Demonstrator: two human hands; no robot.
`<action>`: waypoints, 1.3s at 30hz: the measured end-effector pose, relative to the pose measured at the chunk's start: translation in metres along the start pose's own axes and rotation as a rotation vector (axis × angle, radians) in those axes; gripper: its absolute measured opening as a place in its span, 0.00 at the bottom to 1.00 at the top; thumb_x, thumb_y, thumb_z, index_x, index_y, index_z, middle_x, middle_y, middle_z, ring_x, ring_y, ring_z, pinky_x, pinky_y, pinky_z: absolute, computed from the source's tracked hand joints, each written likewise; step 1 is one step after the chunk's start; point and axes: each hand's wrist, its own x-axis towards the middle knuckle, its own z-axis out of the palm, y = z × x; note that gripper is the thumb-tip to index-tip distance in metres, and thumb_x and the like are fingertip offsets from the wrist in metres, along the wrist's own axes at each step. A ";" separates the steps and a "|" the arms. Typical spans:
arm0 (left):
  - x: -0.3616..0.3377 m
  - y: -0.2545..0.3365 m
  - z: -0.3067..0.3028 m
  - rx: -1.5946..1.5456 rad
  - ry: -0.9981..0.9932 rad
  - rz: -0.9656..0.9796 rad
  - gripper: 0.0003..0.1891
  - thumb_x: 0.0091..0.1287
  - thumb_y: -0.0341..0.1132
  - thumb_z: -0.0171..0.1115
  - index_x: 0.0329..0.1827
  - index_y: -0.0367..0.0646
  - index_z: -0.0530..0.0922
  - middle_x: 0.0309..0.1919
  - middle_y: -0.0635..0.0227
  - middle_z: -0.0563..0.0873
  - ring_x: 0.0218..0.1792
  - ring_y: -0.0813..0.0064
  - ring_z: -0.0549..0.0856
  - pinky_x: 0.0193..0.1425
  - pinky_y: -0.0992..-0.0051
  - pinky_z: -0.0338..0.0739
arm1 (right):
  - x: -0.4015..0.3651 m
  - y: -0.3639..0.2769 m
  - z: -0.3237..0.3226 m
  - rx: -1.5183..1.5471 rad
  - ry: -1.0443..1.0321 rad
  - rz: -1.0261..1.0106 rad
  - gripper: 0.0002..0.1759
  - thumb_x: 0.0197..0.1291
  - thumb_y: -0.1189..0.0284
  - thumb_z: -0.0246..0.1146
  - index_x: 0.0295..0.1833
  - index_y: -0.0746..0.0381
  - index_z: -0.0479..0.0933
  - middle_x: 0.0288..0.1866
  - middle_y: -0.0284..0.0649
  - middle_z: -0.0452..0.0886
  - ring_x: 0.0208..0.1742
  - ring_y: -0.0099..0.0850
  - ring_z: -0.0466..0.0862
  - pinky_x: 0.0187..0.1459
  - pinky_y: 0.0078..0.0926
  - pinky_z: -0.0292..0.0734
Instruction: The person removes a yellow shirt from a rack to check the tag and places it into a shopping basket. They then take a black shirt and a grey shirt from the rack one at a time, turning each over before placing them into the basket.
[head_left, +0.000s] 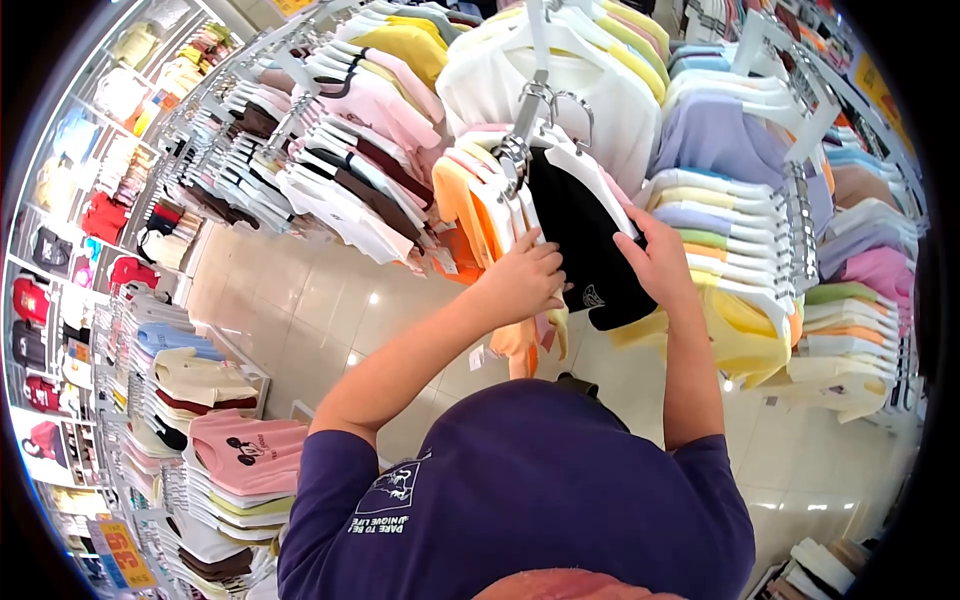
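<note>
A black shirt (580,240) with a small pale print hangs on a white hanger (580,165) from a metal rack arm (530,110). My right hand (660,258) grips its right shoulder edge, thumb on the front and fingers behind. My left hand (525,275) has its fingers curled over the edges of the hanging shirts just left of the black one; exactly which layers it grips is partly hidden. Orange shirts (460,205) on white hangers are left of that hand. A big white shirt (550,75) hangs behind.
Racks of pink, white and brown shirts (365,190) stand left, with lilac shirts (715,135) and yellow shirts (735,320) on the right. A pink shirt (250,445) with a cartoon print lies lower left. Glossy tiled floor (300,290) runs between the racks. An orange price sign (125,555) is at lower left.
</note>
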 end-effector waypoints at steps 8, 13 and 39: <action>-0.007 0.017 -0.015 -0.091 0.076 0.015 0.27 0.56 0.43 0.75 0.57 0.42 0.81 0.68 0.53 0.76 0.74 0.53 0.71 0.78 0.53 0.65 | 0.053 0.036 0.035 -0.009 -0.103 -0.078 0.23 0.66 0.74 0.67 0.65 0.68 0.78 0.50 0.51 0.88 0.48 0.39 0.86 0.56 0.31 0.78; -0.048 0.031 -0.017 -0.228 0.108 -0.062 0.29 0.62 0.41 0.75 0.65 0.43 0.78 0.74 0.52 0.71 0.76 0.52 0.69 0.78 0.53 0.65 | 0.061 0.059 0.060 -0.069 -0.099 -0.115 0.22 0.64 0.73 0.68 0.63 0.69 0.78 0.72 0.63 0.73 0.73 0.55 0.75 0.67 0.37 0.73; -0.579 0.322 0.260 -0.872 -0.483 -1.894 0.42 0.64 0.57 0.71 0.75 0.39 0.73 0.69 0.48 0.79 0.69 0.48 0.79 0.73 0.58 0.74 | 0.037 -0.059 0.093 0.197 0.681 -0.106 0.15 0.74 0.75 0.62 0.62 0.69 0.77 0.54 0.40 0.82 0.53 0.28 0.81 0.55 0.25 0.77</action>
